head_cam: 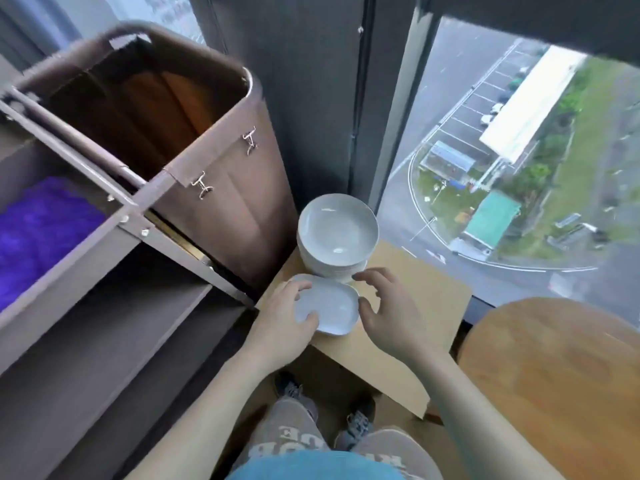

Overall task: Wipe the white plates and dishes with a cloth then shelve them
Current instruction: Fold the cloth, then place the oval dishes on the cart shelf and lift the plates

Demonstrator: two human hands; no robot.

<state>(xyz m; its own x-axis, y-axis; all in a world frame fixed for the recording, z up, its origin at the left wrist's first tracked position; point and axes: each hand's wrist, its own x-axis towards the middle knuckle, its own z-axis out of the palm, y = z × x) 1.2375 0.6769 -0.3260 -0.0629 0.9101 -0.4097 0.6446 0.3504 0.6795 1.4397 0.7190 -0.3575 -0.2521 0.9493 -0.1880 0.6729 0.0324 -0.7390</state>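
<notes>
Seemingly a pick-up step: purple fluffy fabric (41, 230) lies in the cart (131, 216) at nine o'clock. The left hand (284, 313) grips the small white dish (334, 308) on the low tabletop (415, 296). The right hand (391, 313) hovers loose-fingered at three o'clock. Next, I judge, lift it and fetch a cloth.

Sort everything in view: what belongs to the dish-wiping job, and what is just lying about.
Job:
small white dish, gripped by the left hand, right hand at its edge
stack of white bowls
purple fluffy bundle in the cart, possibly the cloth
cart shelf, likely for shelving

Lying about:
brown bag on the cart
round wooden table
</notes>
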